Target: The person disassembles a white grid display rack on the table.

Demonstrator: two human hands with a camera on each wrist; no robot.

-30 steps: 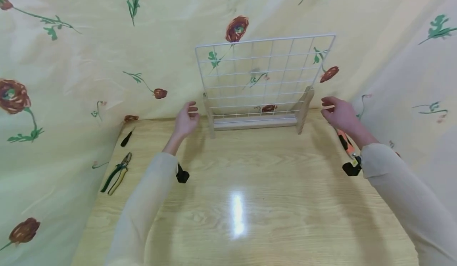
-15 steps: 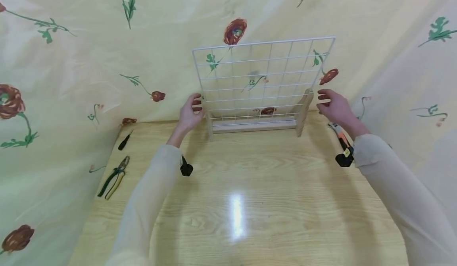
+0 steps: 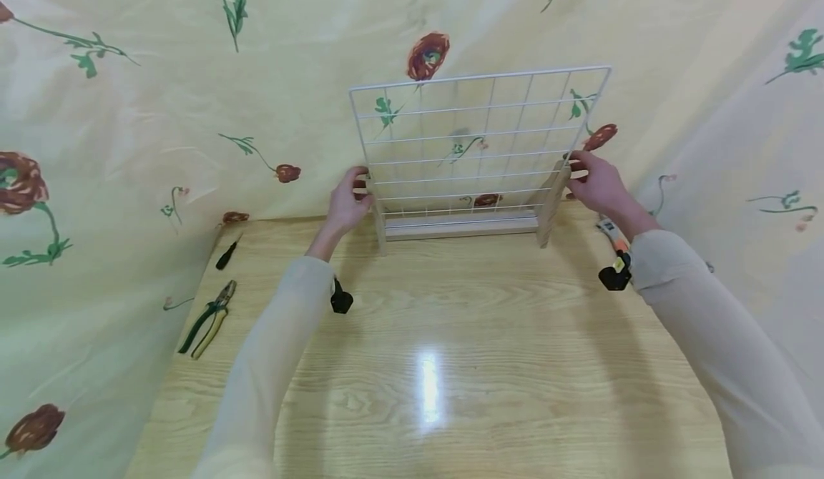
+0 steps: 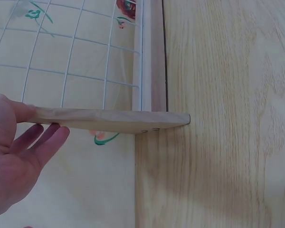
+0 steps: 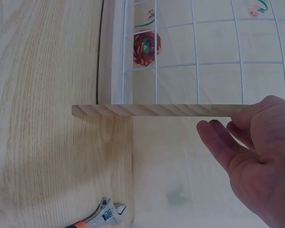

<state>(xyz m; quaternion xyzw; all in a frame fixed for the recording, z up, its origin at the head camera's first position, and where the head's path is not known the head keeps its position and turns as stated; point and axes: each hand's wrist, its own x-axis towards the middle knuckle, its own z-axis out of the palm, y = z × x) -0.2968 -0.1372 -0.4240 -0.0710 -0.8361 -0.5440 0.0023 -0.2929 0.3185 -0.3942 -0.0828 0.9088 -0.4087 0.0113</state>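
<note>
A white wire grid [image 3: 479, 77] stands upright in a wooden stand near the back of the table. The stand has a left side post [image 4: 95, 118], a right side post [image 5: 133, 110] and a low crossbar [image 3: 460, 228] between them. My left hand [image 3: 347, 206] pinches the upper end of the left post, thumb on one face and fingers at the other. On the opposite side, my right hand [image 3: 599, 182] holds the upper end of the right post, its thumb over the near face and its fingers bent close to the outer side. Screw heads show low on the left post.
At the left edge of the wood-grain table [image 3: 489, 307] lie pliers [image 3: 219, 303] and a small black-handled screwdriver [image 3: 227, 256]. An adjustable wrench [image 5: 107, 214] lies at the right, partly under my right forearm. A flower-patterned sheet [image 3: 290, 71] hangs behind and at both sides.
Both hands have moved inward, from beside the stand to its side posts, and now hold the upper ends. The stand and wire grid stay in place.
</note>
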